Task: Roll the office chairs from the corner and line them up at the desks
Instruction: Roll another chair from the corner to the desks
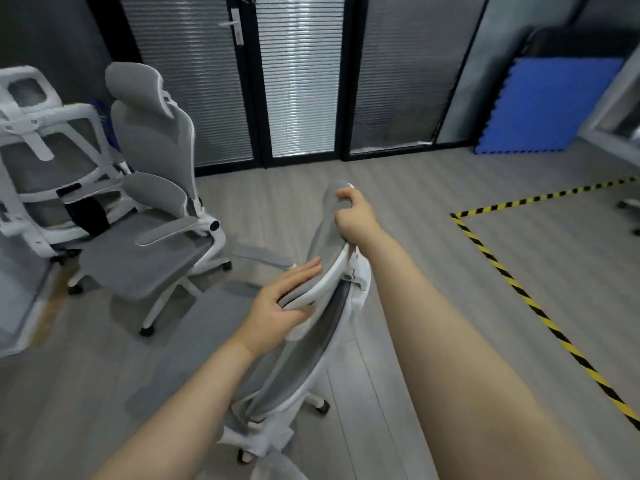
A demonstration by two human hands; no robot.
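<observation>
While both arms reach forward from the bottom edge of the view, the nearest office chair (304,341) stands on the grey plank floor (450,289) directly in front of the person, seen from behind and above, with its headrest (329,233) at the top of the white frame. The right hand (353,216) grips the upper end of the headrest, fingers curled over its grey padded edge. The left hand (280,306) lies against the lower end of the headrest with fingers straight and spread, the palm pressing the white rim; it does not clasp the part. One castor (323,407) of this chair shows below the backrest. A second grey chair (156,202) stands near the far left corner of the floor, well apart from the held chair, with a white-framed mesh chair (45,161) just beside it at the left edge. Glass partitions with blinds (298,74) close off the far side. Blue foam mats (547,105) lean at the far right corner, and yellow-black tape (512,278) marks the floor to the right
</observation>
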